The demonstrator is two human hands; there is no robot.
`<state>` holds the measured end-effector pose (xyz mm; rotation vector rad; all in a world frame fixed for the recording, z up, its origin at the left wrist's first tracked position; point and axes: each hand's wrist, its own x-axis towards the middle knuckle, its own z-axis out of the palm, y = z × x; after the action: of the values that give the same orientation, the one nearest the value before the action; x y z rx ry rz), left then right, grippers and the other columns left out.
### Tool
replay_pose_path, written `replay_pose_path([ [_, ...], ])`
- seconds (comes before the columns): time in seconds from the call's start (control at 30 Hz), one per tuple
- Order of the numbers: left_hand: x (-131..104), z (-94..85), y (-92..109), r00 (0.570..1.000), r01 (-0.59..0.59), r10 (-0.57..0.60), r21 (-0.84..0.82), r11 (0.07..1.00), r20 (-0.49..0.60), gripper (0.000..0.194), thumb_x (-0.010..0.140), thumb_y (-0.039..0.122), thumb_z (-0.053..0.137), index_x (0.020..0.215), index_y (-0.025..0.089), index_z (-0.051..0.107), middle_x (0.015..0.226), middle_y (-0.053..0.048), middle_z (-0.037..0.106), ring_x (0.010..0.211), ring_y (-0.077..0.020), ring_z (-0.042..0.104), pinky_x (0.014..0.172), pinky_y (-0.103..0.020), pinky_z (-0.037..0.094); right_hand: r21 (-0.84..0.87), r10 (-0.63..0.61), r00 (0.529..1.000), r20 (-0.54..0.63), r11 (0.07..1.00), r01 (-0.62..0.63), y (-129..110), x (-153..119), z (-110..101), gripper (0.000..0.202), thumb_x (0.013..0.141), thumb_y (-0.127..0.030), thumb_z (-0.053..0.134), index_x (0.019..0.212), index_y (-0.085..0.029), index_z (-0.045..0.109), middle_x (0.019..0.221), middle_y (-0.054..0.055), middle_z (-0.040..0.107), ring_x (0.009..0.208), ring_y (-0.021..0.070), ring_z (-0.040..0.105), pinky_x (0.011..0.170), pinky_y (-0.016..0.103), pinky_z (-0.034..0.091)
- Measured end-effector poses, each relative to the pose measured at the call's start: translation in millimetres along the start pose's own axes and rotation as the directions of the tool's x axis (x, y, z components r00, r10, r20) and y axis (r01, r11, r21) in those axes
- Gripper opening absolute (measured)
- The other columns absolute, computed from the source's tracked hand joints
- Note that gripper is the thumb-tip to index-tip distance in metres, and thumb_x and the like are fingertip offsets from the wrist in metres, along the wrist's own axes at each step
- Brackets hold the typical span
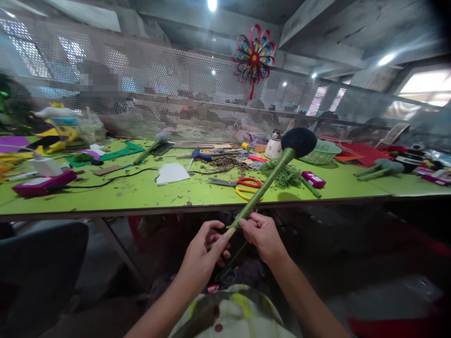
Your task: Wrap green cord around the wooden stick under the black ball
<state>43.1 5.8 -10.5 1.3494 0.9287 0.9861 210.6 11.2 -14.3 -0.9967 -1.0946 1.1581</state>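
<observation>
A stick wrapped in green [266,186] slants up to the right, with a dark rounded head [299,142] on its upper end. Its lower end is bare and pale. My left hand [207,246] holds that bare end between thumb and fingers. My right hand [260,233] pinches at the lower edge of the green wrapping, just above the left; a thin green strand hangs below the hands. On the table behind lie scissors [234,183] with red and yellow handles and a heap of green strands [280,173].
The green table [141,199] spans the view, its front edge beyond my hands. On it are a white paper piece [172,173], a blue-handled tool [201,155], a magenta box [313,179], a green basket [321,152] and a corded magenta device [44,183]. A dark chair [42,263] stands left.
</observation>
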Motion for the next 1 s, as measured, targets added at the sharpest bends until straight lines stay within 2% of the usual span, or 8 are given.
replay_pose_path([
  [0.07,5.6,5.0,3.8,1.000,-0.022,0.023,0.032,0.999,-0.018,0.032,0.080,0.045,0.055,0.100,0.021,0.044,0.068,0.004,0.056,0.056,-0.0150,0.061,0.042,-0.021,0.043,0.000,0.003,1.000,-0.009,1.000,-0.003,0.5,-0.7,-1.7,0.025,0.074,-0.037,0.066,0.072,-0.014,0.058,0.046,-0.010,0.026,0.042,0.0048,0.018,0.040,0.021,0.013],
  [0.2,14.3,11.2,8.3,0.998,-0.058,0.057,0.135,0.989,0.011,0.021,0.083,0.041,0.051,0.088,0.021,0.046,0.065,0.005,0.056,0.049,-0.0122,0.058,0.040,-0.020,0.041,-0.018,0.014,1.000,-0.012,1.000,-0.014,-0.2,-3.4,-3.9,0.026,0.073,-0.038,0.067,0.071,-0.014,0.058,0.048,-0.010,0.025,0.043,0.0049,0.017,0.040,0.022,0.013],
  [0.37,15.6,12.7,10.8,0.997,-0.074,0.069,0.180,0.981,0.031,0.018,0.085,0.038,0.050,0.082,0.021,0.048,0.065,0.005,0.056,0.048,-0.0094,0.054,0.040,-0.018,0.037,-0.041,-0.001,1.000,-0.014,0.999,0.001,-1.7,-8.1,-3.6,0.025,0.074,-0.037,0.067,0.071,-0.013,0.059,0.049,-0.010,0.024,0.044,0.0049,0.018,0.041,0.022,0.012],
  [0.7,13.6,16.0,8.7,0.998,0.022,-0.026,0.086,0.996,0.050,0.022,0.087,0.042,0.046,0.077,0.022,0.042,0.052,0.008,0.053,0.040,-0.0075,0.040,0.039,-0.017,0.029,0.004,-0.002,1.000,0.009,1.000,0.002,-0.7,-8.0,-2.8,0.022,0.077,-0.033,0.066,0.071,-0.013,0.058,0.049,-0.010,0.025,0.044,0.0049,0.017,0.040,0.022,0.012],
  [1.0,13.6,15.7,20.2,0.994,0.109,-0.108,-0.055,0.992,0.028,0.023,0.078,0.037,0.057,0.070,0.020,0.042,0.051,0.006,0.055,0.042,-0.0075,0.042,0.040,-0.017,0.030,0.072,-0.006,0.999,0.033,0.997,0.004,3.3,-8.5,-7.1,0.018,0.077,-0.030,0.066,0.074,-0.014,0.060,0.048,-0.010,0.027,0.042,0.0047,0.019,0.041,0.021,0.014],
])
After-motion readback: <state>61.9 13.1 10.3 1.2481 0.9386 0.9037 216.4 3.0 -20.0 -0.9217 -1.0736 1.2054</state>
